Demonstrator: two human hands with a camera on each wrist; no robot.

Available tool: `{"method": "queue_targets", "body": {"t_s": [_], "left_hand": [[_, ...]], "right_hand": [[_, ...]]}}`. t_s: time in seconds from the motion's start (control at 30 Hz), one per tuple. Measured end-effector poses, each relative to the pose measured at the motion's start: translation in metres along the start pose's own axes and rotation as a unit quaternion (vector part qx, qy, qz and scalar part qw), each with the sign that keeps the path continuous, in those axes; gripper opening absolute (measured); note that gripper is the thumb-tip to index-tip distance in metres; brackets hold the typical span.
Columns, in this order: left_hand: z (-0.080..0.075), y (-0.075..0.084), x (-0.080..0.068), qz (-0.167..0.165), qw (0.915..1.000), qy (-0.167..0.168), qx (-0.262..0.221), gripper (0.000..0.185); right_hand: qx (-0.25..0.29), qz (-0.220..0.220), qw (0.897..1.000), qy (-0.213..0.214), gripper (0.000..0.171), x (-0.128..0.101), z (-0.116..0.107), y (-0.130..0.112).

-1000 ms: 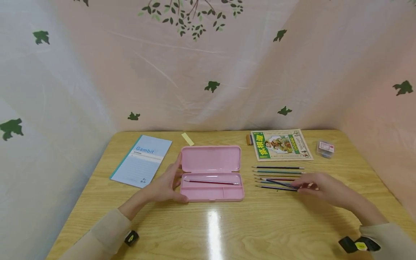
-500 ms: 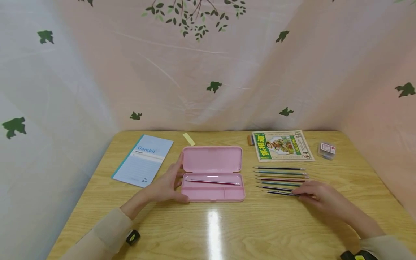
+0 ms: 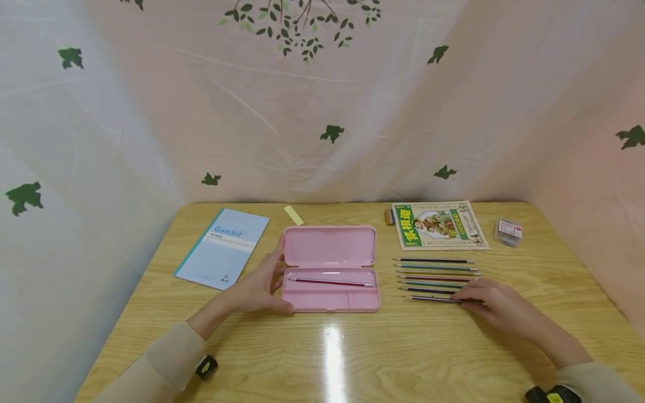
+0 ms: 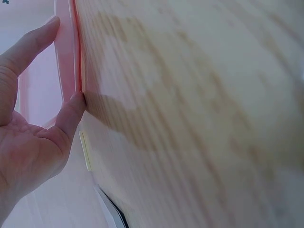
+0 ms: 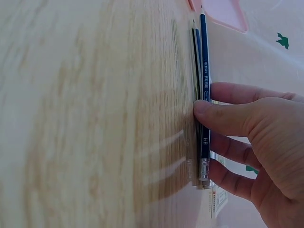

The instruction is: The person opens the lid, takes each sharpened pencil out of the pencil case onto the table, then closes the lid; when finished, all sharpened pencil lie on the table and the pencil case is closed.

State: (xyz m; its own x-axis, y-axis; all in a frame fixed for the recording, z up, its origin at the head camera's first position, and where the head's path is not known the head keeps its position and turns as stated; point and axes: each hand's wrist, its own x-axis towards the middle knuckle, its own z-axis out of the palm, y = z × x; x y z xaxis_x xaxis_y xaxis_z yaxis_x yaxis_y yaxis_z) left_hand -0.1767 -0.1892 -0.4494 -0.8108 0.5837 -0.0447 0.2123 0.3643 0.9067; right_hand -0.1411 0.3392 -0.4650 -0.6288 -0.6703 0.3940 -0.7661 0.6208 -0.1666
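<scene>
My left hand [image 3: 257, 285] rests against the left side of an open pink pencil case [image 3: 330, 246], its thumb at the front corner and a finger beside the lid. In the left wrist view, thumb and finger, spread apart, touch the case's side wall [image 4: 66, 57]. One dark red pencil [image 3: 327, 281] lies in the case's long back compartment. To the right, my right hand [image 3: 496, 302] pinches a dark blue HB pencil [image 5: 205, 71] between thumb and fingers, low at the near end of a row of several pencils [image 3: 435, 278]. Whether it touches the table is unclear.
A blue notebook [image 3: 221, 249] lies left of the case, with a yellow strip [image 3: 292, 215] behind it. At the back right are an illustrated booklet [image 3: 440, 225], a small brown block [image 3: 389, 216] and a clear little box [image 3: 508, 232].
My right hand has brought the dark blue pencil from above the row toward me, to the row's near end, parallel with the others. The left hand stays at the case.
</scene>
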Motion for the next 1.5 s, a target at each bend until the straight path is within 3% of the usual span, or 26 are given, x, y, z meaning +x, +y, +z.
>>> {"method": "queue_targets", "body": {"t_s": [0.33,1.0,1.5], "left_hand": [[-0.001,0.0,0.001,0.004,1.0,-0.003,0.001,0.147],[0.0,0.001,0.001,-0.002,0.9999,0.004,0.01,0.147],[-0.001,0.0,0.0,0.002,0.9998,0.007,0.016,0.147]], "right_hand": [[0.0,-0.015,1.0,0.008,0.047,0.001,0.001,0.002],[-0.013,0.01,1.0,0.0,0.045,-0.001,-0.002,0.0],[-0.003,-0.01,1.0,0.011,0.044,0.017,-0.009,-0.006]]}}
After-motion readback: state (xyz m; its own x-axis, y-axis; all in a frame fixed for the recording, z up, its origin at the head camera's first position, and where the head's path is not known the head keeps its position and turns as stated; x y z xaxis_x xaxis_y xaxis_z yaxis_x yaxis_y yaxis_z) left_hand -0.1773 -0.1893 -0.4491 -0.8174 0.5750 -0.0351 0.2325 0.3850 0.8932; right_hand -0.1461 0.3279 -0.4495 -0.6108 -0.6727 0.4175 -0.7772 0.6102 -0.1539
